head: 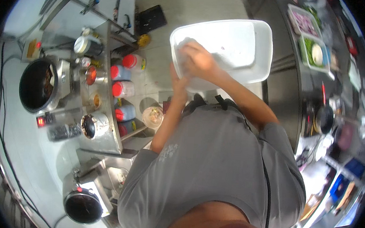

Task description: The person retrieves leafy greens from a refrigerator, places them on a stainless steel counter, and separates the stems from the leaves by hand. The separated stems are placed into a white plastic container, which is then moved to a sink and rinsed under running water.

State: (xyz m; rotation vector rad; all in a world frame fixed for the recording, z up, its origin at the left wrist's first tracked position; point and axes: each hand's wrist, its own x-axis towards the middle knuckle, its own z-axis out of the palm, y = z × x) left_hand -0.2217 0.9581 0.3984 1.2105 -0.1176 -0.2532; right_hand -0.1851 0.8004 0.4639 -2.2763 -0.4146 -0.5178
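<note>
A large white translucent plastic tub [263, 53] is in front of my body, its open top towards me. My left hand [179, 82] is at the tub's near left corner, with fingers along the outside of the wall; it seems to grip the tub there. My right hand [200, 59] reaches over the tub's left part. It is blurred and its fingers are bent; whether it holds anything cannot be told. The tub's inside looks white and smooth, with a small dark speck on it. What bears the tub's weight is hidden.
On the left, a steel shelf [116, 134] carries bottles and containers, beside a large dark-lined pot [35, 84]. Red-lidded plastic jars [123, 89] line the floor. On the right, a dark counter [305, 81] holds trays of chopped onion [303, 24] and greens [309, 49].
</note>
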